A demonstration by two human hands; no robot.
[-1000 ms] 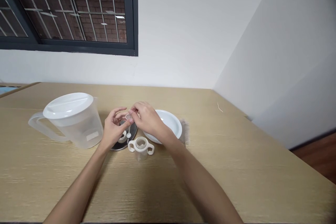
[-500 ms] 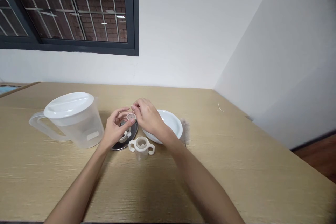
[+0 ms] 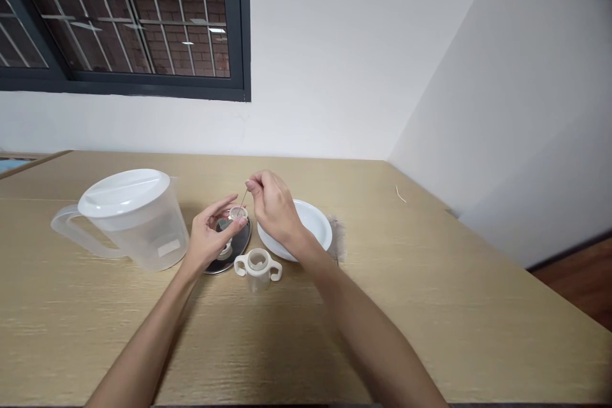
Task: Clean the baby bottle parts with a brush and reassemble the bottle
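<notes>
My left hand (image 3: 213, 233) is closed around the rim of a small, clear round cap-like piece (image 3: 238, 211), thumb on the near side. To its right and a little higher, my right hand (image 3: 275, 203) pinches a thin dark rod (image 3: 243, 196). The rod's lower end points down into the round piece; I cannot tell how deep it goes. Under my left hand lies a dark, shiny round tray (image 3: 243, 242) carrying a small whitish ring-shaped part (image 3: 224, 250), partly hidden by the hand. A clear baby bottle with two cream handles (image 3: 259, 268) stands upright and uncapped in front.
A white plate (image 3: 321, 229) sits partly behind my right hand, with a greyish cloth (image 3: 339, 242) at its right edge. On the left stands a lidded translucent pitcher (image 3: 143, 229), handle facing left. A pale curved strip (image 3: 400, 194) lies farther right on the wooden table (image 3: 430, 306).
My right hand has moved up and slightly right, drawing the rod higher, so more of it shows above the round piece. My left hand has stayed nearly in place.
</notes>
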